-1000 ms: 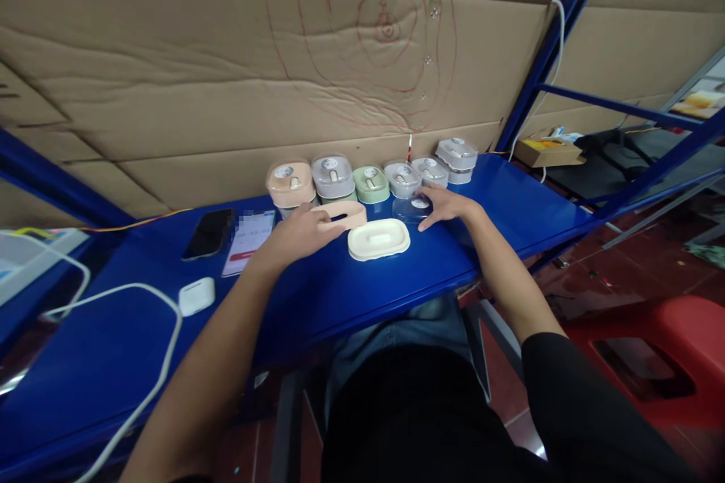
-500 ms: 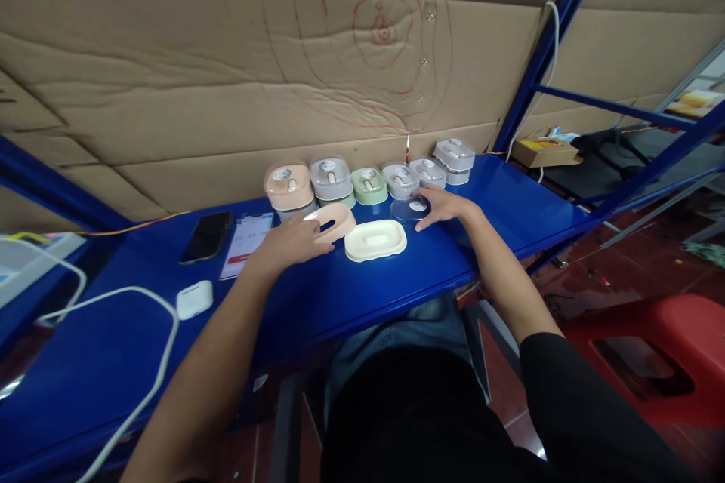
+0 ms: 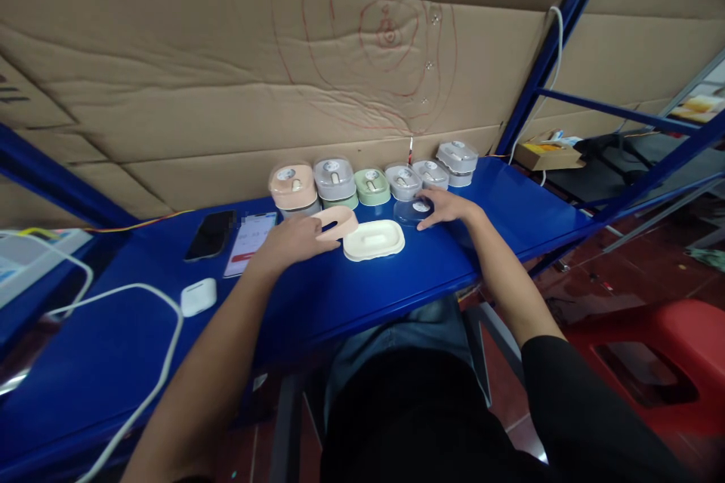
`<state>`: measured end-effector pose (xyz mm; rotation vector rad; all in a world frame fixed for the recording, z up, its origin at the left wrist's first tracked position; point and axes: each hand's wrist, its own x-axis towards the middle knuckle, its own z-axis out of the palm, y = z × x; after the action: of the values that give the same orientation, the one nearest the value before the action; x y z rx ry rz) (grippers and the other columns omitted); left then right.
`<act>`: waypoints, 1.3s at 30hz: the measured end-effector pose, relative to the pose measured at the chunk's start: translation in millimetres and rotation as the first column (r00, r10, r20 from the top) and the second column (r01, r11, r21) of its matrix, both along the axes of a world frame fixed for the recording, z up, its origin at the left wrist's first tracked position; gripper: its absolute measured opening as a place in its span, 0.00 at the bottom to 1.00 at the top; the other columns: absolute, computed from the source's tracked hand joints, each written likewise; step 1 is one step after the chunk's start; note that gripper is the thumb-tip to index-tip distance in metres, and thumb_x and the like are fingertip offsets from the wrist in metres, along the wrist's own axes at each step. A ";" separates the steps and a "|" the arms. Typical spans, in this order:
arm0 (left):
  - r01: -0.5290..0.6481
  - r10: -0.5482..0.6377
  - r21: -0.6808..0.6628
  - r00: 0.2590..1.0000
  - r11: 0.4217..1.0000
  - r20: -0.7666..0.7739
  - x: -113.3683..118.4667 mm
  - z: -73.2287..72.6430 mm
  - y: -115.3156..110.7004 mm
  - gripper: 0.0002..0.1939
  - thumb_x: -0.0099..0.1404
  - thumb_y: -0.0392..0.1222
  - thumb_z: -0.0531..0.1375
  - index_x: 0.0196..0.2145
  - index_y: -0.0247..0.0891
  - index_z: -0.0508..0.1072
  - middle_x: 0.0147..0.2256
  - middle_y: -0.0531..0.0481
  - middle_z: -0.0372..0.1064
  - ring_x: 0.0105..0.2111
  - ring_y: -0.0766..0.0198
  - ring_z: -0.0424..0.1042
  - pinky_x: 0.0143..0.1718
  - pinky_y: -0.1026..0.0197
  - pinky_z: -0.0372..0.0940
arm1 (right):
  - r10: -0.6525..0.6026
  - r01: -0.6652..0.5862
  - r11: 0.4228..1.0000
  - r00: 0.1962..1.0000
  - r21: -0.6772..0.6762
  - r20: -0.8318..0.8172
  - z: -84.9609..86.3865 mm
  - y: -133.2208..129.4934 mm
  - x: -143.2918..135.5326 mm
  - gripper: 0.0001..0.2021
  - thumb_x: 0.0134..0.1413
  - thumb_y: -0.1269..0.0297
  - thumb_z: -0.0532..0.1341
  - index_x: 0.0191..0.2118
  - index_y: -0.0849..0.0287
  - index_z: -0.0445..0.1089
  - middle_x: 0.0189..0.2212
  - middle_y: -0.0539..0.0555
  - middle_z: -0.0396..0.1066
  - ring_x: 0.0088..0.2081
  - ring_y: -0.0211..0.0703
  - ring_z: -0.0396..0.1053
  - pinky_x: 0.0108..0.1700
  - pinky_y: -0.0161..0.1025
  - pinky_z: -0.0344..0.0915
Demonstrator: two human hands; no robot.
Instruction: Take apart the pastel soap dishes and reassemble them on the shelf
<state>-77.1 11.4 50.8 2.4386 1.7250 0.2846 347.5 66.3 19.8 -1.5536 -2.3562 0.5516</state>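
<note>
My left hand (image 3: 294, 241) is closed on the left end of a peach oval piece with a dark slot (image 3: 343, 222); the fingers hide part of it. Just to the right, a cream oval base (image 3: 371, 241) with a raised middle lies on the table, close to the peach piece. My right hand (image 3: 447, 207) has its thumb and fingers around the right edge of a clear plastic lid (image 3: 408, 213) with a round sticker. That lid is low over the table, behind and right of the cream base.
Behind stand several clear-lidded boxes, among them a peach box (image 3: 293, 189), a green box (image 3: 372, 189) and a grey stack (image 3: 458, 158). Left are a black phone (image 3: 209, 235), a lit phone (image 3: 249, 241), a white earbud case (image 3: 198, 296) and a white cable (image 3: 170, 355). Cardboard (image 3: 226, 53) backs the table.
The view has shifted slightly. The peach piece in my left hand is about as before beside the cream base, and my right hand stays at the clear lid.
</note>
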 end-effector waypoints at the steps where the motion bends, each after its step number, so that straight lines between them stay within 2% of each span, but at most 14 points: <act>1: 0.007 -0.007 0.000 1.000 1.000 -0.006 2.6 0.7 -0.7 0.24 0.61 0.69 0.66 0.31 0.44 0.79 0.35 0.40 0.79 0.41 0.38 0.80 0.42 0.48 0.72 | 0.000 0.000 1.000 1.000 0.003 0.002 -0.5 0.3 0.2 0.50 0.34 0.39 0.84 0.64 0.53 0.76 0.60 0.64 0.74 0.61 0.72 0.72 0.67 0.64 0.69; 3: 0.056 -0.056 0.014 0.998 0.998 0.012 10.3 0.3 -2.7 0.23 0.65 0.67 0.65 0.34 0.43 0.79 0.39 0.40 0.78 0.45 0.39 0.79 0.47 0.46 0.73 | 0.004 -0.004 1.000 1.000 0.004 0.001 -0.9 0.7 0.2 0.49 0.34 0.39 0.84 0.64 0.52 0.76 0.59 0.63 0.75 0.60 0.71 0.72 0.67 0.64 0.70; 5: 0.140 -0.148 0.079 0.982 0.987 0.117 20.8 -4.5 -5.5 0.20 0.66 0.63 0.67 0.38 0.43 0.79 0.45 0.41 0.77 0.52 0.41 0.77 0.55 0.45 0.72 | 0.007 -0.007 1.000 1.000 0.006 -0.010 -0.6 1.0 -0.3 0.48 0.34 0.40 0.84 0.63 0.52 0.76 0.57 0.62 0.75 0.59 0.71 0.72 0.66 0.65 0.70; 8: 0.200 -0.230 0.143 0.942 0.969 0.244 39.2 -19.0 -10.9 0.20 0.65 0.60 0.72 0.44 0.44 0.77 0.56 0.41 0.73 0.59 0.42 0.75 0.64 0.44 0.69 | -0.005 0.005 1.000 0.999 0.000 -0.035 0.6 1.0 -1.5 0.47 0.32 0.42 0.85 0.61 0.55 0.77 0.56 0.63 0.76 0.58 0.71 0.72 0.65 0.64 0.70; 11: 0.261 -0.305 0.194 0.920 0.946 0.246 55.1 -32.6 -16.0 0.21 0.63 0.55 0.76 0.46 0.44 0.76 0.62 0.39 0.71 0.65 0.40 0.71 0.70 0.42 0.64 | -0.009 0.009 1.000 0.999 -0.003 -0.037 1.5 0.6 -2.2 0.47 0.32 0.42 0.85 0.60 0.54 0.78 0.56 0.63 0.76 0.58 0.71 0.72 0.65 0.64 0.70; 14: 0.300 -0.332 0.168 0.920 0.939 0.209 63.7 -38.2 -18.2 0.23 0.63 0.55 0.76 0.48 0.43 0.75 0.61 0.37 0.72 0.64 0.38 0.72 0.69 0.39 0.66 | -0.005 0.005 1.000 1.000 0.002 -0.024 1.6 0.6 -1.9 0.47 0.32 0.40 0.85 0.61 0.54 0.77 0.57 0.63 0.76 0.59 0.73 0.72 0.66 0.65 0.69; 19: 0.291 -0.316 0.141 0.924 0.946 0.213 65.6 -38.0 -19.3 0.30 0.62 0.58 0.75 0.55 0.43 0.73 0.60 0.38 0.73 0.63 0.37 0.72 0.67 0.38 0.67 | -0.005 0.005 1.000 0.999 0.002 -0.039 2.4 -0.2 -2.2 0.48 0.32 0.42 0.85 0.61 0.56 0.78 0.57 0.65 0.76 0.60 0.73 0.72 0.66 0.63 0.68; 23: 0.306 -0.323 0.113 0.925 0.945 0.201 67.6 -38.6 -22.6 0.36 0.62 0.54 0.74 0.62 0.40 0.72 0.62 0.34 0.72 0.65 0.34 0.71 0.68 0.36 0.66 | -0.007 0.007 1.000 1.000 0.018 0.005 6.3 -4.5 -6.0 0.48 0.34 0.42 0.85 0.62 0.57 0.78 0.59 0.67 0.76 0.61 0.74 0.73 0.66 0.64 0.69; 26: 0.303 -0.322 0.115 0.923 0.946 0.213 70.7 -40.9 -25.2 0.40 0.62 0.51 0.74 0.67 0.38 0.69 0.65 0.33 0.71 0.67 0.34 0.71 0.70 0.36 0.66 | -0.015 0.015 1.000 1.000 0.027 0.001 11.0 -9.6 -10.1 0.46 0.37 0.41 0.84 0.61 0.58 0.78 0.57 0.65 0.79 0.57 0.72 0.76 0.63 0.64 0.73; 30: 0.253 -0.280 0.137 0.927 0.958 0.248 75.1 -45.1 -27.5 0.48 0.60 0.50 0.75 0.73 0.40 0.63 0.69 0.35 0.69 0.69 0.34 0.70 0.71 0.36 0.66 | -0.020 0.022 0.999 0.999 0.049 -0.045 17.9 -15.9 -13.8 0.43 0.43 0.40 0.82 0.60 0.62 0.79 0.53 0.66 0.82 0.52 0.69 0.79 0.58 0.62 0.76; 34: 0.252 -0.280 0.140 0.929 0.957 0.241 79.8 -47.2 -29.6 0.51 0.61 0.50 0.74 0.75 0.37 0.59 0.71 0.31 0.67 0.69 0.31 0.69 0.71 0.33 0.65 | 0.002 0.016 0.992 0.991 0.128 -0.135 21.4 -20.7 -18.3 0.44 0.45 0.37 0.80 0.63 0.63 0.79 0.54 0.67 0.82 0.51 0.68 0.80 0.57 0.63 0.77; 37: 0.261 -0.282 0.113 0.923 0.959 0.261 81.9 -48.8 -29.7 0.52 0.62 0.53 0.74 0.76 0.36 0.58 0.71 0.28 0.67 0.70 0.27 0.68 0.71 0.28 0.63 | 0.061 -0.020 0.986 0.968 0.167 -0.244 21.1 -24.1 -26.4 0.45 0.48 0.35 0.78 0.66 0.60 0.78 0.57 0.66 0.81 0.54 0.66 0.79 0.57 0.62 0.77; 39: 0.269 -0.284 0.089 0.907 0.959 0.311 82.1 -52.2 -28.1 0.55 0.62 0.55 0.75 0.77 0.35 0.57 0.73 0.26 0.64 0.73 0.25 0.65 0.72 0.25 0.60 | 0.140 -0.093 0.981 0.947 0.171 -0.289 20.3 -26.1 -33.7 0.44 0.50 0.36 0.77 0.66 0.59 0.78 0.59 0.65 0.81 0.56 0.65 0.79 0.56 0.59 0.78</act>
<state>5.0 -16.7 -1.3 2.4573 1.2349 0.6488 313.7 40.2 40.1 -1.1761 -2.2083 0.5688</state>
